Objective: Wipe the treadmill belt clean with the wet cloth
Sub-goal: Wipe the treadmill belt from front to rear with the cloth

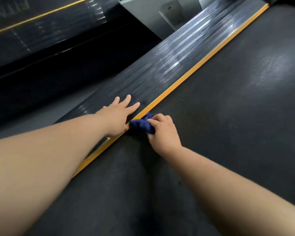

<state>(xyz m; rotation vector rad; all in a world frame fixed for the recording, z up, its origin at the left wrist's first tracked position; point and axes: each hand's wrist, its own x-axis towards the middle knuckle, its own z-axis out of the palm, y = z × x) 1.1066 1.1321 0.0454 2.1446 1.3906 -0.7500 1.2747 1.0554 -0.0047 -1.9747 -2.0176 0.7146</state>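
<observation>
The dark textured treadmill belt [220, 116] fills the right and lower part of the view. A bunched dark blue cloth [141, 124] lies at the belt's left edge, against the yellow stripe [186, 74]. My right hand [162, 132] is closed on the cloth and presses it down onto the belt. Flat on the ribbed black side rail [160, 65], just left of the stripe, rests my left hand [119, 114] with its fingers spread and nothing in it.
A second treadmill [41, 31] with its own yellow stripe stands at the upper left, across a dark gap [66, 74]. A grey upright post base [174, 12] rises at the top centre, beyond the side rail.
</observation>
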